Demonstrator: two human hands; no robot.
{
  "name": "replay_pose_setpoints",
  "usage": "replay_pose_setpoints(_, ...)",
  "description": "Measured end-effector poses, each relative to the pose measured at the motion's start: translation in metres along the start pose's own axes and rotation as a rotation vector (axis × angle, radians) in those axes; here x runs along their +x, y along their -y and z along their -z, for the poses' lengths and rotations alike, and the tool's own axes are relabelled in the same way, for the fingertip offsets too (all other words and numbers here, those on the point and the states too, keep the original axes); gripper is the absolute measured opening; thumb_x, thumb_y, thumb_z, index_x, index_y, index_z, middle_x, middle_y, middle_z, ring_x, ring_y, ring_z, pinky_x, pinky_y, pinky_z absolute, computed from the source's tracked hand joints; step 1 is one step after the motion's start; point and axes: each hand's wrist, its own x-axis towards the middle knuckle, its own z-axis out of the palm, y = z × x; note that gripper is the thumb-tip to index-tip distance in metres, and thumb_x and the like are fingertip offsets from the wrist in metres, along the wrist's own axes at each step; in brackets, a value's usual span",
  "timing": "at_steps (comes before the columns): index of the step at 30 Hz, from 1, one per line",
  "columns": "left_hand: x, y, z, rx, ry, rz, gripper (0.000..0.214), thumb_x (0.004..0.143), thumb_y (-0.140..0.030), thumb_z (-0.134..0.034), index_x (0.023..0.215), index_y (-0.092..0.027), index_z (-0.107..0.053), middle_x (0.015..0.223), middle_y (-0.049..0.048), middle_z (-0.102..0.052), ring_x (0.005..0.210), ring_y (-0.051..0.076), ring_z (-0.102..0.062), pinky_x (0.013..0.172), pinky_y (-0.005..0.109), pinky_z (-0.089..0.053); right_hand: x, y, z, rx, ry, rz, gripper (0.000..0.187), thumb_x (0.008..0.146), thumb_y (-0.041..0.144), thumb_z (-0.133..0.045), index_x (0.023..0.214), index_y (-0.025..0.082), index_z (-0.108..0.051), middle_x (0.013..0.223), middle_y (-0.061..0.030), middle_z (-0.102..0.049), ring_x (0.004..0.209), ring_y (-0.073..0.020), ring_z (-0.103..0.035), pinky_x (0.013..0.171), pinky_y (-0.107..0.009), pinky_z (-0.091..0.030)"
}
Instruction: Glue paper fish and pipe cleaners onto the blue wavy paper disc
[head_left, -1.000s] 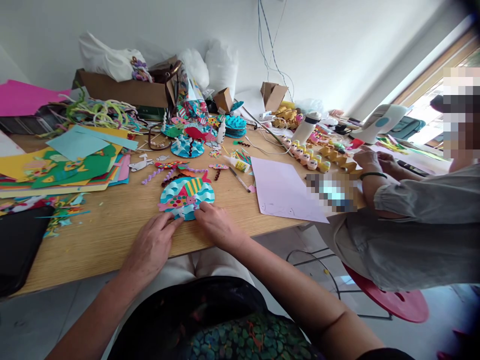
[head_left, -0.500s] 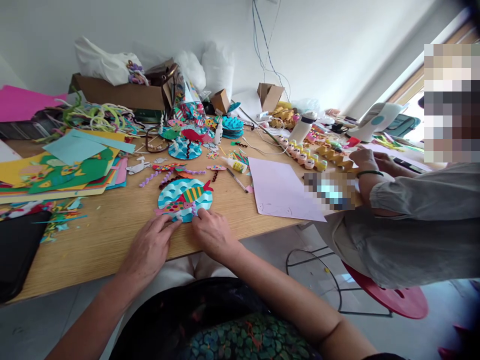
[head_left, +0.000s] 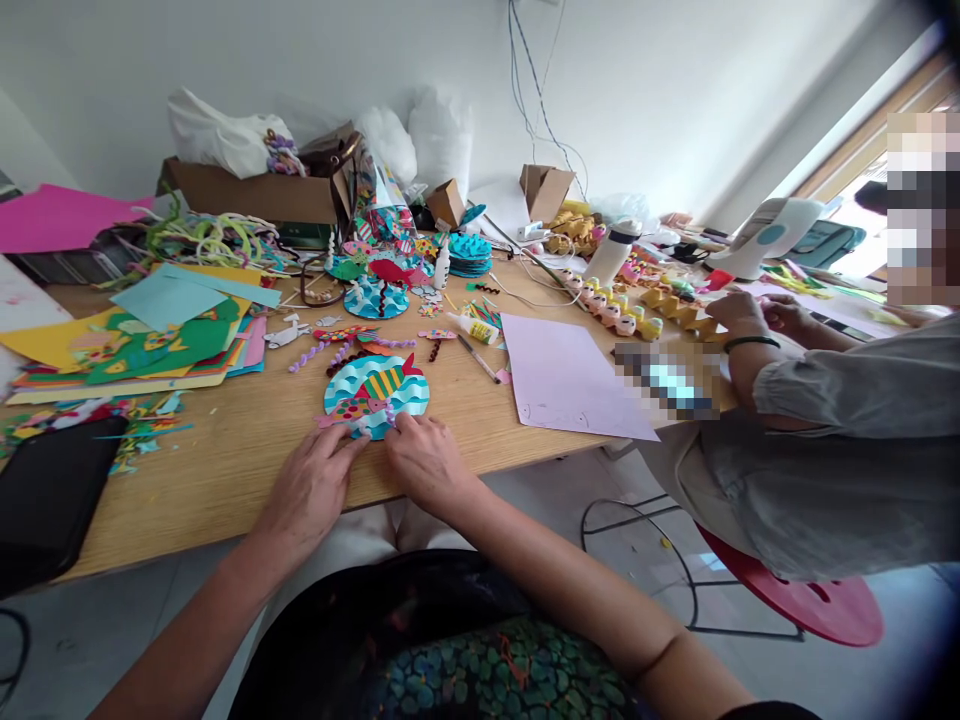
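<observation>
A round blue paper disc with pale wavy strips lies on the table before me. A yellow-and-green striped paper fish with a red tail and a pink dotted paper fish are on it. My left hand grips the disc's near left edge, its fingertips beside a small white piece. At the near right edge, my right hand is closed, pinching at a purple curled pipe cleaner; its fingertips are partly hidden.
Behind the disc lie curled pipe cleaners, another decorated disc, a glue bottle and a pen. Coloured paper and a black phone-like slab are left, a lilac sheet right. A co-worker's hands are far right.
The view has shifted slightly, so the scene sits a little further right. Both my hands stay at the disc's near edge with almost no movement.
</observation>
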Motion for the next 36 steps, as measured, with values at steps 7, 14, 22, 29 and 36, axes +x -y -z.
replay_pose_setpoints(7, 0.001, -0.001, 0.001, 0.017, 0.019, -0.008, 0.038, 0.080, -0.008, -0.035, 0.106, -0.011, -0.062, 0.105, 0.0143, -0.057, 0.098, 0.026, -0.053, 0.087, 0.044, -0.048, -0.004, -0.003, -0.005, 0.009, -0.030, -0.028, 0.022, 0.088, 0.019, -0.037, 0.088, 0.018, -0.059, 0.091, -0.0083, -0.058, 0.084, -0.0205, -0.058, 0.068, -0.031, -0.046)
replay_pose_setpoints(14, 0.002, -0.001, 0.003, 0.030, 0.042, -0.022, 0.037, 0.081, -0.009, -0.036, 0.107, -0.011, -0.062, 0.104, 0.0135, -0.057, 0.099, 0.026, -0.052, 0.088, 0.044, -0.047, -0.005, -0.008, -0.005, 0.015, -0.048, -0.014, 0.022, 0.088, 0.019, -0.037, 0.086, 0.018, -0.058, 0.089, -0.0068, -0.059, 0.082, -0.0202, -0.057, 0.066, -0.031, -0.044)
replay_pose_setpoints(22, 0.002, -0.001, 0.006, 0.037, 0.029, -0.041, 0.035, 0.086, -0.016, -0.034, 0.109, -0.015, -0.060, 0.105, 0.0123, -0.059, 0.101, 0.025, -0.053, 0.089, 0.045, -0.047, -0.005, -0.011, -0.003, 0.046, -0.012, -0.051, 0.023, 0.089, 0.019, -0.036, 0.089, 0.019, -0.059, 0.092, -0.0062, -0.060, 0.085, -0.0189, -0.056, 0.068, -0.029, -0.042)
replay_pose_setpoints(29, 0.003, 0.000, 0.010, 0.025, 0.039, -0.043, 0.034, 0.086, -0.017, -0.036, 0.109, -0.016, -0.060, 0.104, 0.0110, -0.060, 0.103, 0.024, -0.053, 0.088, 0.042, -0.047, -0.004, -0.011, -0.003, 0.049, -0.032, -0.046, 0.024, 0.089, 0.019, -0.036, 0.088, 0.019, -0.060, 0.090, -0.0062, -0.061, 0.083, -0.0192, -0.057, 0.068, -0.029, -0.043)
replay_pose_setpoints(36, 0.002, 0.001, 0.012, -0.010, 0.015, -0.018, 0.034, 0.088, -0.018, -0.035, 0.111, -0.014, -0.059, 0.108, 0.0108, -0.059, 0.106, 0.023, -0.052, 0.093, 0.041, -0.045, -0.003, -0.012, -0.003, 0.050, -0.052, -0.042, 0.022, 0.088, 0.018, -0.038, 0.085, 0.019, -0.060, 0.088, -0.0063, -0.061, 0.083, -0.0197, -0.057, 0.067, -0.030, -0.043)
